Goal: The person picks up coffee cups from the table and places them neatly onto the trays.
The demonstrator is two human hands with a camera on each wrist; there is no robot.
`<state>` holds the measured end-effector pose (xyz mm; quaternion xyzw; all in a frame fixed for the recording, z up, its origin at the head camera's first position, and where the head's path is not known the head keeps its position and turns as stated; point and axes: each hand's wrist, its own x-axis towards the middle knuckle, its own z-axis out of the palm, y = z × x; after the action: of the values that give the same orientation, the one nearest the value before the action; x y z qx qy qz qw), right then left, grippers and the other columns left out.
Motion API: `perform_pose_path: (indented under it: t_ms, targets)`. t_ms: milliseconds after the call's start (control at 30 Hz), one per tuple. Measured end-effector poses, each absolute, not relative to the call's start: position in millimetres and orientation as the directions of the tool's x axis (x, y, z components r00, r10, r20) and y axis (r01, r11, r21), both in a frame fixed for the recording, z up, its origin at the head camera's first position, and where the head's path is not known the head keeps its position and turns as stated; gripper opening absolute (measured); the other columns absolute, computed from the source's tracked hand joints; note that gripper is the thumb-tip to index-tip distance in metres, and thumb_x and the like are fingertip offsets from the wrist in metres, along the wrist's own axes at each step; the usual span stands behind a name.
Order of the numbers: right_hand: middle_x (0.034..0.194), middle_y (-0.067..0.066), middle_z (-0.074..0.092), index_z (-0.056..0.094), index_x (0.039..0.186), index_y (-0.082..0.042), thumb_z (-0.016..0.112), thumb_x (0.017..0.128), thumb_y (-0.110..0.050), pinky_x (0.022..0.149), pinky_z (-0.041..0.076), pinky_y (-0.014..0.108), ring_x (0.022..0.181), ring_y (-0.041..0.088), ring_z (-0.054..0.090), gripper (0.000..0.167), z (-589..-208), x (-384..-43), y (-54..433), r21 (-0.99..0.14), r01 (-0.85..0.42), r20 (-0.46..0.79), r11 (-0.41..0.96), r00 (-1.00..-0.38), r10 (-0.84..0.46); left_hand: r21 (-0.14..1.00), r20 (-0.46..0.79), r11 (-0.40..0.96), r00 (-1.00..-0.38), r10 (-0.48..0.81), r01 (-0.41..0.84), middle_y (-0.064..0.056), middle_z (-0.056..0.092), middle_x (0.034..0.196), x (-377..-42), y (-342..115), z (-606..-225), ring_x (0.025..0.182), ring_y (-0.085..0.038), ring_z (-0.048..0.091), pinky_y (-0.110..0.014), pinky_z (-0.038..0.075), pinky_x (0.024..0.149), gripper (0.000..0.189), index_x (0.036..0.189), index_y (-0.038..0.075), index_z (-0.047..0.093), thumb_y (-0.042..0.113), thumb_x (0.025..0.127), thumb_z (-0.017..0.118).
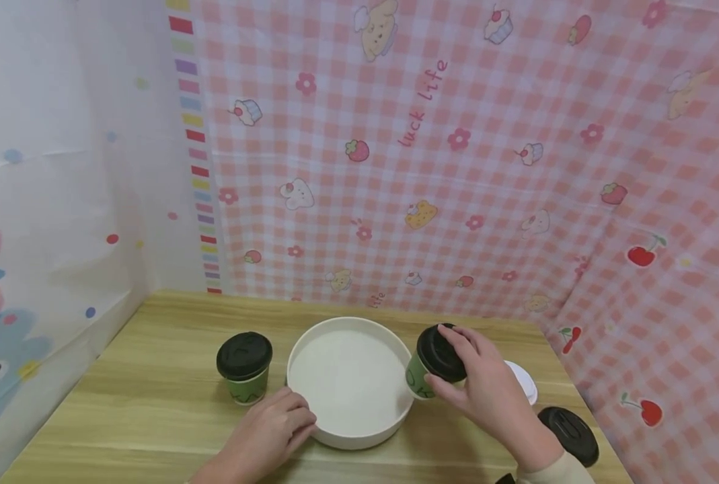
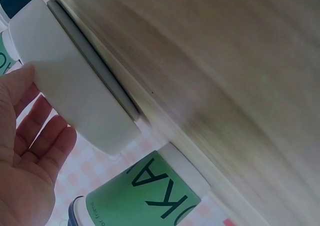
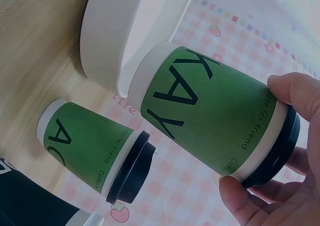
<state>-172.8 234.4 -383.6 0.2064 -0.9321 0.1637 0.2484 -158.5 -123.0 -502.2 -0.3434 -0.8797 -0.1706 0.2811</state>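
Note:
My right hand grips a green paper cup with a black lid, thumb and fingers around its lid end. The cup is tilted and overlaps the right rim of a round white tray in the head view. My left hand touches the tray's near left side. In the left wrist view its thumb lies against the tray's outer wall, with the other fingers loosely bent beside it. Left of the tray stands another green cup with a black lid.
Right of my right hand are a white lid, partly hidden, and a black lid. A third green cup stands beyond the held one in the right wrist view, near a dark cup. Patterned cloth borders the wooden table.

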Motion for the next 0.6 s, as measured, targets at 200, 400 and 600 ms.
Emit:
perform_pose_path:
  t_ms: [200, 400, 600]
  targets:
    - [0.133, 0.023, 0.067, 0.063, 0.146, -0.014, 0.094, 0.079, -0.035, 0.088, 0.063, 0.06, 0.117, 0.043, 0.068, 0.077, -384.7, -177.6, 229.3, -0.186, -0.478, 0.547, 0.859, -0.776, -0.313, 0.087, 0.628, 0.698, -0.583, 0.515, 0.71, 0.014, 0.069, 0.09, -159.0, -121.5, -501.5, 0.088, -0.004, 0.06, -0.021, 0.056, 0.077, 0.014, 0.086, 0.024, 0.08, 0.026, 0.082, 0.093]
    - [0.131, 0.023, 0.067, 0.064, 0.145, -0.014, 0.094, 0.078, -0.036, 0.088, 0.063, 0.059, 0.115, 0.042, 0.069, 0.077, -387.9, -181.7, 224.5, -0.177, -0.495, 0.557, 0.851, -0.763, -0.328, 0.098, 0.621, 0.704, -0.596, 0.51, 0.704, 0.014, 0.068, 0.09, -158.1, -121.4, -501.2, 0.088, -0.003, 0.06, -0.021, 0.056, 0.077, 0.013, 0.086, 0.024, 0.08, 0.026, 0.083, 0.092]
    - [0.134, 0.022, 0.066, 0.063, 0.146, -0.014, 0.094, 0.078, -0.036, 0.088, 0.064, 0.058, 0.116, 0.041, 0.069, 0.078, -388.1, -183.7, 219.0, -0.179, -0.5, 0.54, 0.847, -0.77, -0.34, 0.118, 0.604, 0.711, -0.618, 0.503, 0.693, 0.014, 0.068, 0.09, -157.5, -124.1, -502.1, 0.088, -0.003, 0.06, -0.021, 0.056, 0.076, 0.012, 0.086, 0.024, 0.079, 0.026, 0.084, 0.091]
